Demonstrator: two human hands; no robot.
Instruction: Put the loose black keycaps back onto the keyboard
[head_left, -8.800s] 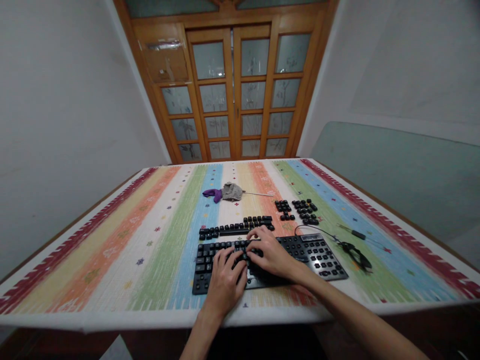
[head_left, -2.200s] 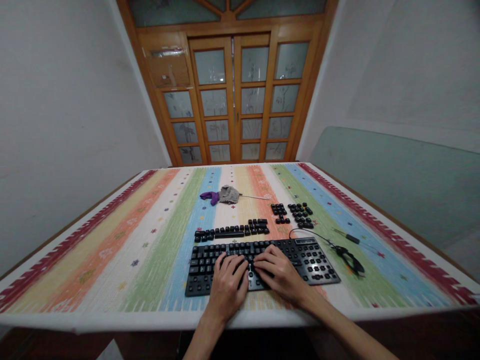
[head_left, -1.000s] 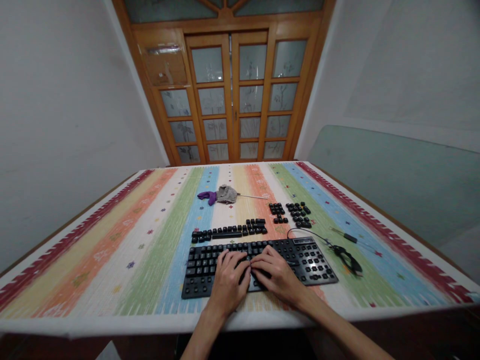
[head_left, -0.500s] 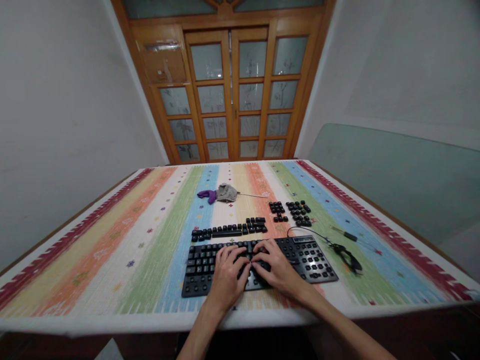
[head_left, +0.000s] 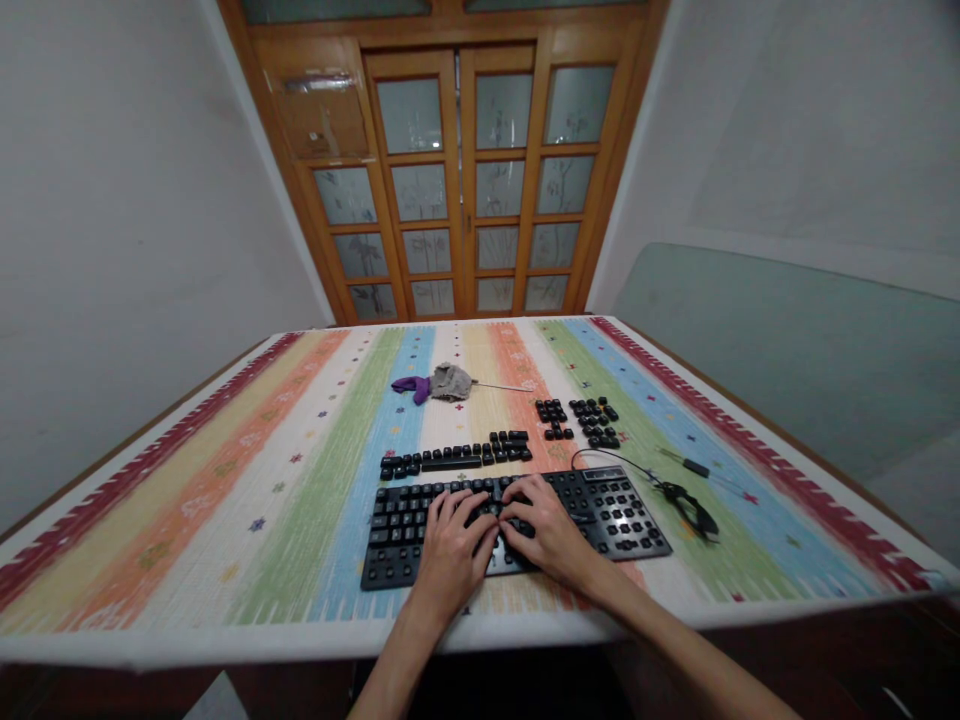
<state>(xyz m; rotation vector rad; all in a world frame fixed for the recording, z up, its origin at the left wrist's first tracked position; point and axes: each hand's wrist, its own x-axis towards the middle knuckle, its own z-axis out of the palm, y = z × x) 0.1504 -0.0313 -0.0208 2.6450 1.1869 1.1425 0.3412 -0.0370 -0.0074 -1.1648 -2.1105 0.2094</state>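
A black keyboard (head_left: 397,520) lies near the table's front edge, its right part stripped of caps down to bare key stems. Over its middle, my left hand (head_left: 454,535) rests with bent fingers, thumb and forefinger tips drawn close together. Beside it, my right hand (head_left: 544,530) is curled the same way, its fingertips nearly meeting those of the left at the keys. Whatever sits between the fingertips is too small and hidden to make out. Rows of loose black keycaps (head_left: 457,458) lie just behind the keyboard.
More keycaps (head_left: 596,420) are grouped at the back right. To the right lie a coiled black cable (head_left: 690,512) and a dark-handled screwdriver (head_left: 695,467). Farther back rests a grey and purple cloth (head_left: 450,382) with a thin rod. A striped tablecloth (head_left: 300,520) covers the table.
The view has shifted slightly. Both hands stay at the same spot on the keyboard, with only tiny finger movement; the loose keycaps lie as before.
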